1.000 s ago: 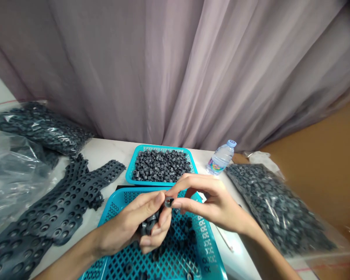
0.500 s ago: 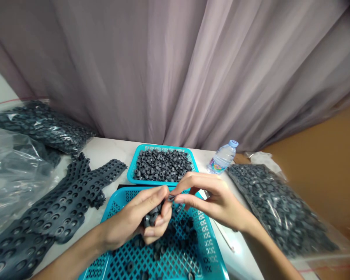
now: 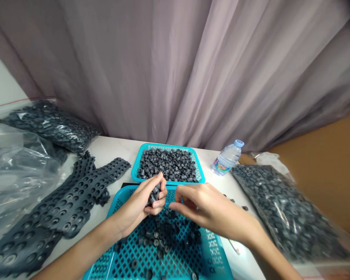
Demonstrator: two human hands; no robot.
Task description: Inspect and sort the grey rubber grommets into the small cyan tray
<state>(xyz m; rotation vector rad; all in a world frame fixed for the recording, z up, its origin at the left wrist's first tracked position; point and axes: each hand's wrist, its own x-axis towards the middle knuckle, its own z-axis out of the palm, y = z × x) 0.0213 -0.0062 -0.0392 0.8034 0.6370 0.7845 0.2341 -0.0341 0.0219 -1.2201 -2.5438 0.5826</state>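
Note:
Small dark grey cylindrical pieces with holes (image 3: 154, 194) fill my left hand (image 3: 142, 206). Its fingers are curled around them above the near turquoise plastic basket (image 3: 214, 251). To its right, my right hand (image 3: 207, 208) hovers over the same basket. Thumb and index finger are bent, with a small gap between their tips, and nothing shows in it. Loose pieces of the same kind (image 3: 160, 237) lie scattered on the basket's lattice floor. Part of the basket is hidden under both hands.
Behind stands a smaller turquoise basket (image 3: 202, 175) full of pieces. Perforated dark rubber strips (image 3: 72, 198) lie left, near a bag of pieces (image 3: 49, 124) and clear plastic (image 3: 14, 163). A water bottle (image 3: 227, 157) and another filled bag (image 3: 291, 210) are on the right.
My hands were together with a piece pinched between my right fingertips; they have since parted. The right fingertips now sit lower over the basket without that piece. The view has shifted slightly left.

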